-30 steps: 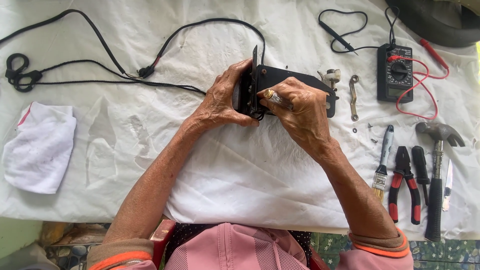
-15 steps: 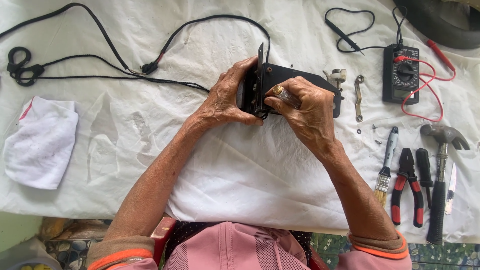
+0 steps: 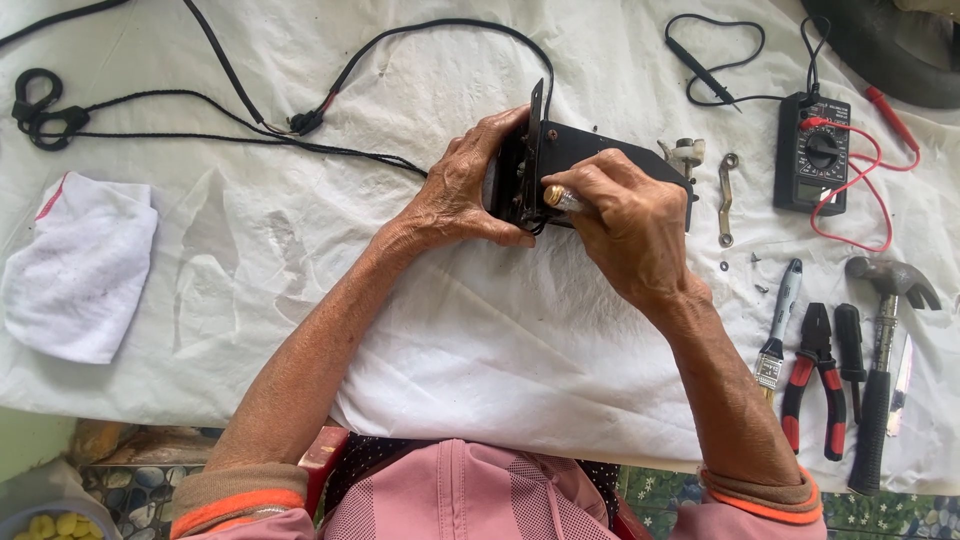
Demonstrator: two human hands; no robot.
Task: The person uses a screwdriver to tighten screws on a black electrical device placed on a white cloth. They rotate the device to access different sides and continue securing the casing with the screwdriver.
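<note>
One black metal bracket [image 3: 590, 160] stands on edge on the white sheet [image 3: 500, 340] between two hands, the left hand [image 3: 462, 195] clasped around its left end, the right hand [image 3: 625, 215] closed on one brass-tipped tool [image 3: 557, 197] pressed against it, beside one multimeter [image 3: 812, 152], one hammer [image 3: 882, 350], one pair of pliers [image 3: 815, 385].

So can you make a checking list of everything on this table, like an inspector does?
Surface: wrinkled white sheet over the table.
Job's things: black metal part, held upright; brass-tipped tool against it.
Clutter: white cloth, meter, bracket, brush, pliers, hammer, small screws.
Grippers: left hand grips the part; right hand holds the tool.
Cables: black cord looping at left; red lead from the meter.
Surroundings: patterned floor; dark curved thing at top right.
</note>
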